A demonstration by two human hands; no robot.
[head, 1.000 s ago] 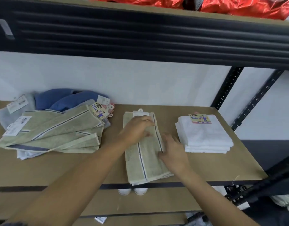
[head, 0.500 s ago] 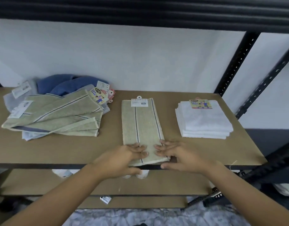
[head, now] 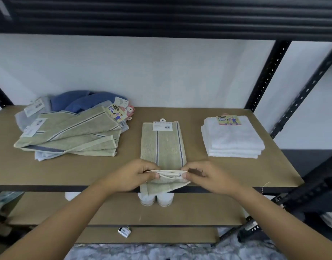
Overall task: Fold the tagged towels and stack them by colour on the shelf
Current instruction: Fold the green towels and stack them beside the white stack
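Both my hands pinch the near hem of a green striped towel at the shelf's front lip.

My left hand [head: 131,175] and right hand [head: 208,177] each nip a corner of the cream-edged near end, raised just off the board, while a flap below hangs over the front edge of the shelf [head: 77,173]. The green towel [head: 161,145] lies lengthways, a ribbed terry strip with two dark stripes and a white barcode tag [head: 164,125] at its far end. Bare brown board lies on either side of it. Farther left sprawls a loose pile of green towels [head: 77,134] over blue towels [head: 80,100]. To the right sits a squared white stack [head: 232,139] with a colourful label, near a black perforated upright [head: 264,76]. A white wall closes the back.
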